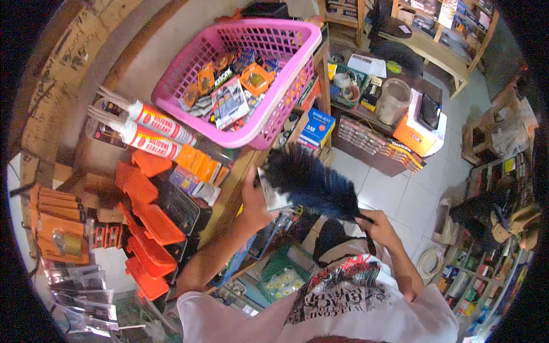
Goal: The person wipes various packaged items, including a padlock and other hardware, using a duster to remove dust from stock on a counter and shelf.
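My left hand (255,201) holds a small flat packet (273,196) just below the front edge of a wooden shelf. A dark blue-black feather duster (311,182) is gripped by its handle in my right hand (377,224), and its plumes brush over the packet. Above both hands a pink plastic basket (284,104) full of small packaged goods sits on the shelf top.
Two white sealant tubes (153,130) and orange boxes (150,214) lie on the shelf at left. Behind the basket stand a blue box (317,127), a clear jar (393,100) and a low counter of goods. White floor tiles (400,194) lie at right, with more shelving beyond.
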Motion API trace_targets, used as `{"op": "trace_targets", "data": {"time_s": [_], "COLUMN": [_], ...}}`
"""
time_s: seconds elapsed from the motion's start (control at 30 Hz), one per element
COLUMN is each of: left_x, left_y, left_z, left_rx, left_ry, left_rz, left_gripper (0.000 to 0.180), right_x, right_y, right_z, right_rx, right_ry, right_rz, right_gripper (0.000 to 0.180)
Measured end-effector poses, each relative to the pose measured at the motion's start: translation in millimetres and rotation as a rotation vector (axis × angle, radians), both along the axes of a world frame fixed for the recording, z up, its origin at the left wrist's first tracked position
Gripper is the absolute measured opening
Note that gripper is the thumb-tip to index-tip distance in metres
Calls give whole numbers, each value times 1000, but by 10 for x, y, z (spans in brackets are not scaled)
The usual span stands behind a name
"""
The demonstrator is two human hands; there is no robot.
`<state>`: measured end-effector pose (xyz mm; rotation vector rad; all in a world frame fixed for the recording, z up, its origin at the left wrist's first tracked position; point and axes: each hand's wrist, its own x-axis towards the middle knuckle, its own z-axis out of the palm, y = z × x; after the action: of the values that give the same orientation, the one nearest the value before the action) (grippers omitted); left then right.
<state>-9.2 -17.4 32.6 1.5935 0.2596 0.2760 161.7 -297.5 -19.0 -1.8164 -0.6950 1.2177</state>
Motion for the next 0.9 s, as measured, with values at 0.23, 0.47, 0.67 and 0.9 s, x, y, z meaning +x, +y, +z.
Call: {"op": "trace_targets", "data": {"time_s": [0.23, 0.47, 0.67, 0.9], "left_x": [-11, -7, -44, -82], "left_y": [72, 117, 92, 122], "left_z": [-23, 68, 31, -158], "left_rx": [304, 1339, 1473, 1124], "left_ry": [-109, 9, 57, 58], "left_rz": [180, 49, 77, 95], "left_gripper": [84, 56, 39, 62], "right_x": [-65, -163, -204, -291], "right_y": [56, 122, 155, 180], "right_z": [-210, -161, -145, -187], "right_rx": [197, 216, 235, 292], "right_ry": [-55, -41, -39, -25], "right_rz": [-62, -66, -120, -68], "right_gripper": [13, 21, 17, 24]}}
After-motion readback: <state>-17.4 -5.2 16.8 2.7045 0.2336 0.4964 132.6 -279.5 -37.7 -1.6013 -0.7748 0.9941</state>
